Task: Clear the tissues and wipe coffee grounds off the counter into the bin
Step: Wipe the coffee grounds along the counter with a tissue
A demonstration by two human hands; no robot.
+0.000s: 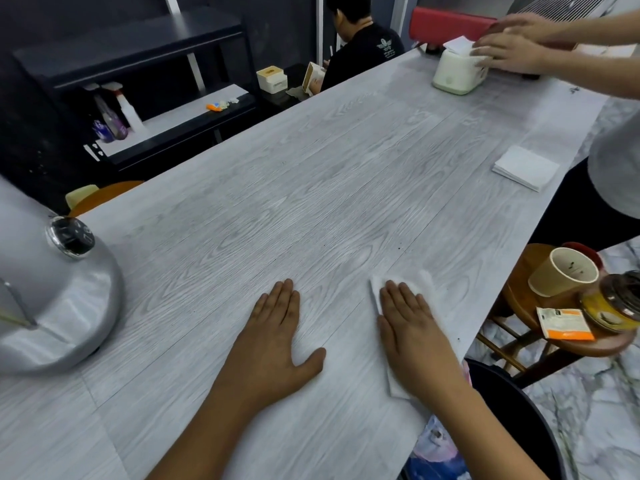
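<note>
Right hand (414, 327) lies flat, palm down, fingers straight and held together, pressing a white tissue (426, 289) against the counter (311, 174). The tissue is thin, soft and slightly rumpled. Its long axis runs from the near counter edge away from the person, in line with the hand, and its far end points up the counter, tilted a little to the left. White margins show past the fingertips, along the thumb side and below the wrist. It sits near the counter's right edge.

Left hand (277, 337) rests flat on the bare counter beside it, fingers straight and close together, thumb spread to the right. It holds nothing.

The counter surface is pale grey with printed wood grain in long planks. A few dark specks, apparently coffee grounds (399, 250), lie beyond the tissue. Just off the right edge, the rounded black rim of a bin (512, 403) shows.

A flat square stack of white napkins (526, 168) lies further along the right edge. At the far end, a second person's hands (505, 46) rest on a cream, rounded tissue box (457, 71). A rounded, brushed silver appliance (52, 306) with a glass knob stands at the left. A wooden stool (540, 327) to the right carries a paper cup (564, 275), a glass jar (613, 303) and an orange sachet (564, 323).
</note>
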